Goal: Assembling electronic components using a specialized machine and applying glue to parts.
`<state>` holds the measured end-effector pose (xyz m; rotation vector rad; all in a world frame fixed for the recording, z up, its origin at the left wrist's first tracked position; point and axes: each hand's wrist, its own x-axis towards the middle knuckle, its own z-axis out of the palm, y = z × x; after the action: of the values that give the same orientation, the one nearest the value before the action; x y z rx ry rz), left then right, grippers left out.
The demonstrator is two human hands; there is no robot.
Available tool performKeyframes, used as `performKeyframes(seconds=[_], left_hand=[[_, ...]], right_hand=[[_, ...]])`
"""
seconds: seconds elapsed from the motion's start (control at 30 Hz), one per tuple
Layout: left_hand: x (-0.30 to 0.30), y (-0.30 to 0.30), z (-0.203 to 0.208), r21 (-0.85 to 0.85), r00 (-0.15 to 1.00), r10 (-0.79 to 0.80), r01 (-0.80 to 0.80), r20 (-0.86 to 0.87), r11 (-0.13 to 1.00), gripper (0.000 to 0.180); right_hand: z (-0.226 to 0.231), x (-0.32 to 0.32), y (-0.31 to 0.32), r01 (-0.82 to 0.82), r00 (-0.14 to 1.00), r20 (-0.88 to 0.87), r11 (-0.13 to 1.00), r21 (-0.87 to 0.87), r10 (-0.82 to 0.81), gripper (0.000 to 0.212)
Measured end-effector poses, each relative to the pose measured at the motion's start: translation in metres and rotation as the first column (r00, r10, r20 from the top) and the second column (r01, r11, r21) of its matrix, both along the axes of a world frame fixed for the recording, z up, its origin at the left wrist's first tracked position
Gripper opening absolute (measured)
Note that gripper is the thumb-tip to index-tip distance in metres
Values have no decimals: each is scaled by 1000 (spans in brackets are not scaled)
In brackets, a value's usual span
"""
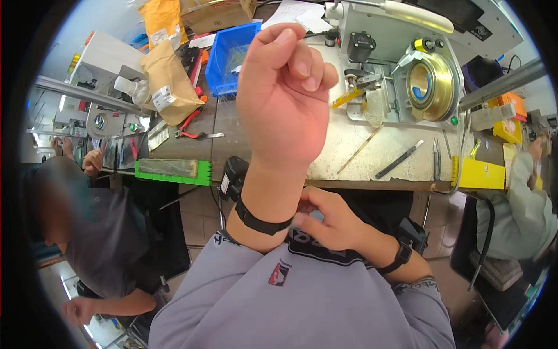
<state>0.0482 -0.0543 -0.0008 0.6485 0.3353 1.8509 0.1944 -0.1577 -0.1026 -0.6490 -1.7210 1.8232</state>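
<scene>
In the head view, the person's left hand [283,116] was raised in front of the desk [224,129], palm turned toward the camera, its fingers folded loosely inward into a soft fist. A black strap [263,223] circled the left forearm just below the wrist, with a black device [234,174] on its outer side. The right hand [332,220] was beside that strap, fingers bent and the thumb near the strap's edge; whether they gripped it could not be told. A black band [402,253] ran round the right wrist, with another dark device [412,234] next to it.

Beyond the hands, a blue bin [223,89] stood on the desk behind the left hand. To its left lay a brown paper package [168,81] and red-handled pliers [189,121]; nearer the front edge, a green tray [204,174] bore a grey block [168,168]. To the right stood a white machine [365,20] with a gold spool [446,81]. In front of it lay a thin brown stick [358,151], a black pen-like tool [400,159] and tweezers [437,160]. One co-worker [104,227] sat at the left, another [517,224] at the right.
</scene>
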Motion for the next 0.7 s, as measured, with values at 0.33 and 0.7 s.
performKeyframes(seconds=[0.33, 0.7], left_hand=[[69, -47, 8, 240, 633, -623, 587, 460, 773, 14], [116, -68, 1, 328, 173, -768, 830, 616, 451, 21]], right_hand=[[-31, -8, 9, -137, 989, -88, 952, -273, 117, 36], [-22, 18, 19, -241, 968, -33, 876, -417, 250, 32]])
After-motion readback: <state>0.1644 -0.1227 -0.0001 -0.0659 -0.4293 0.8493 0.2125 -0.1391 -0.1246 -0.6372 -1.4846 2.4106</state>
